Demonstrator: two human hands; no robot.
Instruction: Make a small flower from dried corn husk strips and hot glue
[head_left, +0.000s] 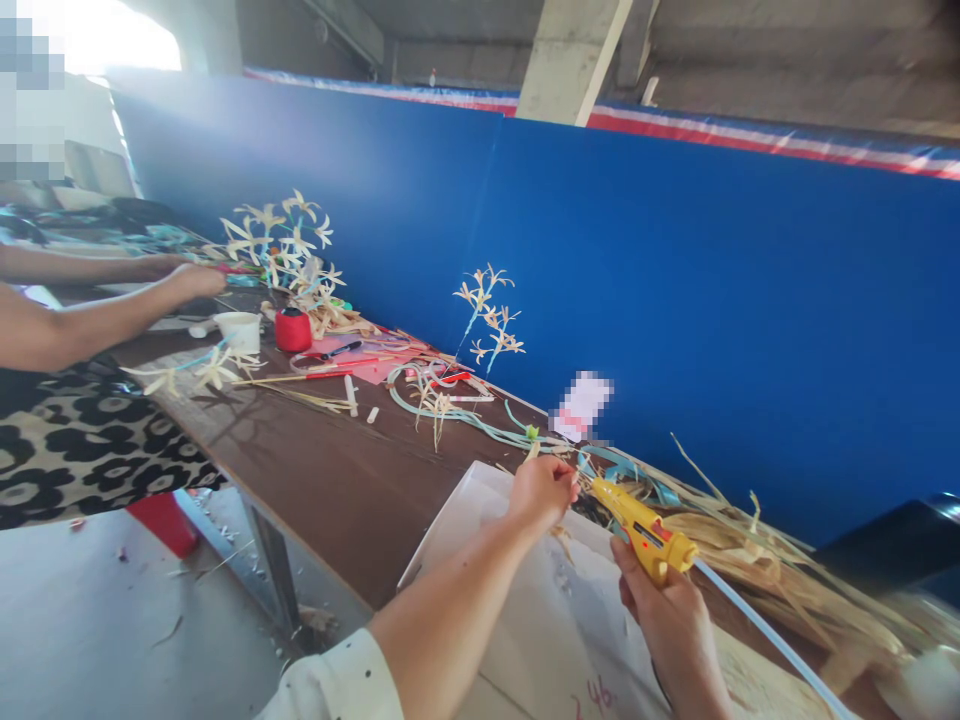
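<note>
My right hand (671, 610) is wrapped round a yellow hot glue gun (643, 530), its nozzle pointing left towards my other hand. A pale glue stick (772, 630) trails out of the back of the gun. In front of the nozzle my left hand (541, 492) is closed in a pinch. What its fingertips hold is too small to make out. Pale husk-like bits show just above and below that hand. Beneath both hands lies a white shallow box lid or board (480, 560) with handwriting on it.
Dried husk strips (720, 545) lie at the right. Husk flowers (491, 310) stand along the blue partition (675, 300). Light-blue cords (465, 425), a red spool-like object (292, 330) and a white cup (238, 332) are on the brown table (322, 480). Another person's hands (196, 280) work at the left.
</note>
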